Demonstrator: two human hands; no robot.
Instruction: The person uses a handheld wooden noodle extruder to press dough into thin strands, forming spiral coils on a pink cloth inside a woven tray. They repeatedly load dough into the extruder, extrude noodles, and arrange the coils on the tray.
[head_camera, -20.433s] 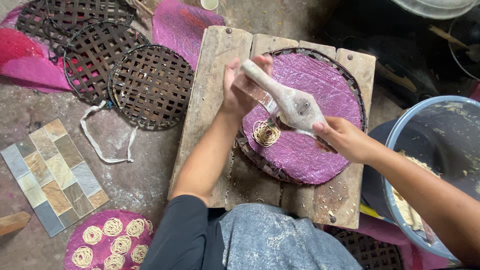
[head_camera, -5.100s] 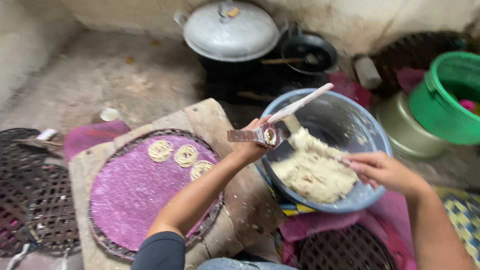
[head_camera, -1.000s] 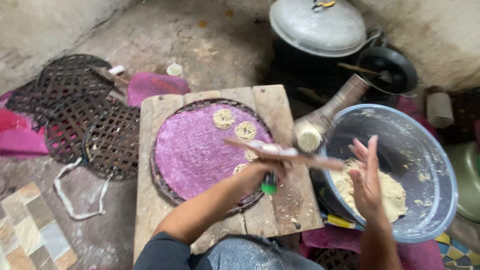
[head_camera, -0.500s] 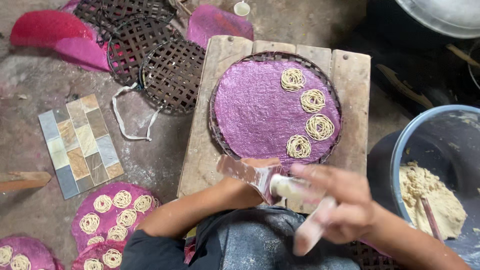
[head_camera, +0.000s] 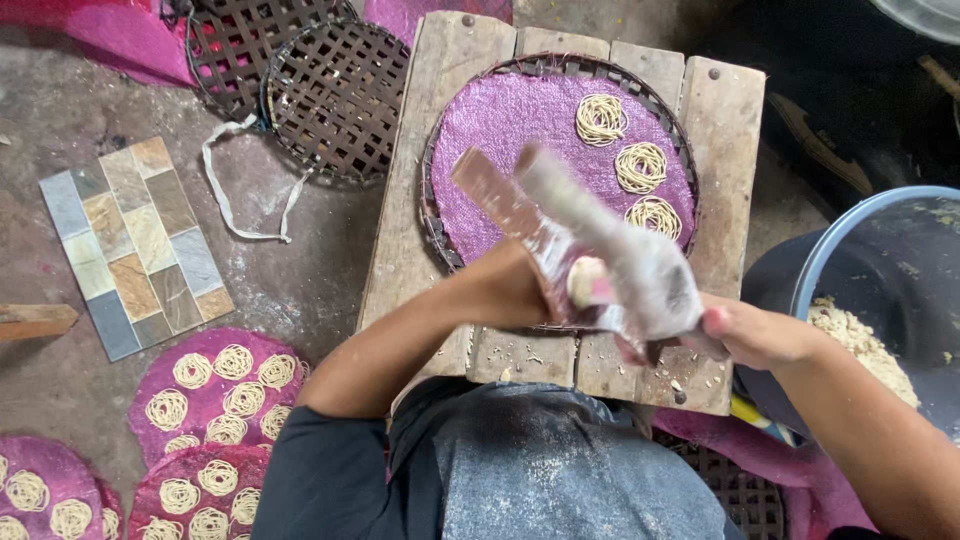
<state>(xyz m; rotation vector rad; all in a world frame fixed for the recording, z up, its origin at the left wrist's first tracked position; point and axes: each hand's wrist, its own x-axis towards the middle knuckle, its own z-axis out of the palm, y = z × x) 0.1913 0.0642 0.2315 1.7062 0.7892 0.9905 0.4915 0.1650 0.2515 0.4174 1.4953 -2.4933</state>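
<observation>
Left to right: two bare woven trays on the floor, then three noodle coils on the purple mat. Left hand and right hand both clamp the dough press, blurred, above the mat's near edge.

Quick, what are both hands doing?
Left hand: closed on the dough-caked, two-handled noodle press.
Right hand: closed on the same press's other handle.

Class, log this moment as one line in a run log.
left hand: grips press | right hand: grips press | tray: three noodle coils
</observation>
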